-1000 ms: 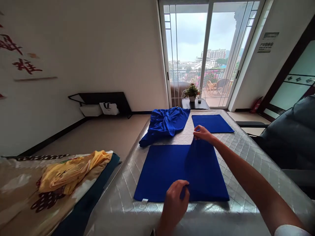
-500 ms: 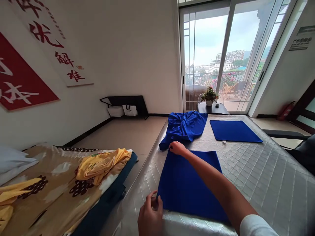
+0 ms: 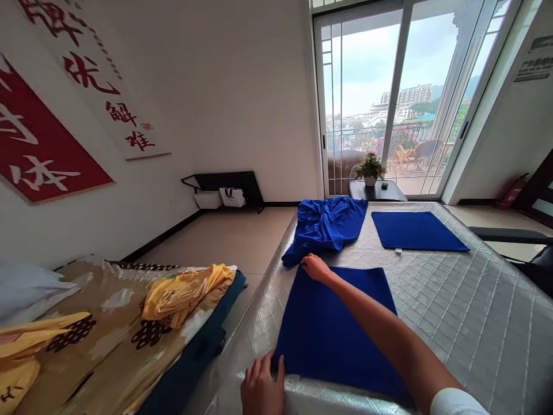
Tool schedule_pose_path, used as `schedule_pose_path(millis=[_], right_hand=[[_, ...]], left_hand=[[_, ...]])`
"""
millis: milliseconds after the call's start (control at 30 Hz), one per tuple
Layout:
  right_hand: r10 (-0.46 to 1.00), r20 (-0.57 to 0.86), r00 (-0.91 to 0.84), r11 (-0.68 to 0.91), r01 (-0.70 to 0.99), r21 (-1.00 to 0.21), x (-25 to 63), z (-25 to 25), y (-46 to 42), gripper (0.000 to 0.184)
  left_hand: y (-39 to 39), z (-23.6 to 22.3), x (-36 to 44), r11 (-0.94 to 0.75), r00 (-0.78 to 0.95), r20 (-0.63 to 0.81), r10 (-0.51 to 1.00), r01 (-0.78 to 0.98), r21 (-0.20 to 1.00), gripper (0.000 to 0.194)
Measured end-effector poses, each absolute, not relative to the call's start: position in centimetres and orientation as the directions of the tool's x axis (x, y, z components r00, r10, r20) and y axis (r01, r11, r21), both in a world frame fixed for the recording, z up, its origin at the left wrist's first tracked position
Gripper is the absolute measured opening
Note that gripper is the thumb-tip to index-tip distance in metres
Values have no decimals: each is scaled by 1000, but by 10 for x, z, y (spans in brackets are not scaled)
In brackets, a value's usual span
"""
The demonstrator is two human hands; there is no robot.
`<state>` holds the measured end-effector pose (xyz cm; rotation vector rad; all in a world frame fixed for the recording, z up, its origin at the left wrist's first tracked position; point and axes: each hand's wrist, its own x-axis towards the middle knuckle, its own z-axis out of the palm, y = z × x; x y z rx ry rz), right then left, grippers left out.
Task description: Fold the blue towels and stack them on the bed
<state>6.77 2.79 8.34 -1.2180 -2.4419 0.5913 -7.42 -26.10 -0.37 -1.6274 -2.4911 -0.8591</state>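
Note:
A blue cloth [image 3: 332,328], folded into a flat rectangle, lies on the near part of a silver quilted mattress [image 3: 436,282]. My right hand [image 3: 317,268] reaches across it to the far left corner, its fingers bent together on the cloth's edge. At the near left corner rests my left hand [image 3: 262,385], fingers stretched out and thumb apart, touching the corner. Just beyond my right hand is a crumpled blue cloth [image 3: 330,222]. Another flat folded blue cloth [image 3: 419,230] with a small white tag lies at the far right.
To the left stands a lower bed with a brown patterned cover [image 3: 108,323] and a yellow garment [image 3: 185,294], across a floor gap. A small dark table [image 3: 378,191] with a potted plant [image 3: 370,168] is behind the mattress, before a sliding glass door. A black armrest [image 3: 514,234] borders the right.
My left hand has loosened from its curled grip at the near corner and now lies flatter there. My right hand stays at the far left corner. The view has shifted slightly.

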Motion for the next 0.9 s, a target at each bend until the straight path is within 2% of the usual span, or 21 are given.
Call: schedule_pose_path(millis=[167, 333, 400, 500, 600, 700, 900], right_hand=[[765, 273, -583, 614, 530, -585, 129, 119, 5, 27], [658, 526, -538, 707, 204, -677, 213, 156, -32, 20], [656, 564, -502, 713, 165, -682, 243, 169, -44, 18], [689, 583, -431, 697, 175, -695, 280, 185, -56, 17], [723, 592, -356, 676, 190, -712, 313, 201, -64, 20], [738, 608, -294, 666, 172, -726, 342, 218, -75, 21], [794, 591, -144, 603, 57, -796, 392, 245, -98, 18]], left_hand=[[-258, 8, -63, 256, -430, 332, 839, 852, 458, 43], [-260, 24, -44, 238, -408, 314, 857, 855, 461, 35], [-259, 33, -43, 124, -295, 433, 852, 916, 380, 34], [-254, 55, -45, -95, -22, 635, 772, 984, 149, 36], [-245, 89, -41, -166, 109, 703, 703, 986, 13, 33], [-235, 129, -29, -167, 96, 732, 674, 986, 25, 34], [-221, 206, 4, -120, -29, 776, 630, 984, 134, 46]])
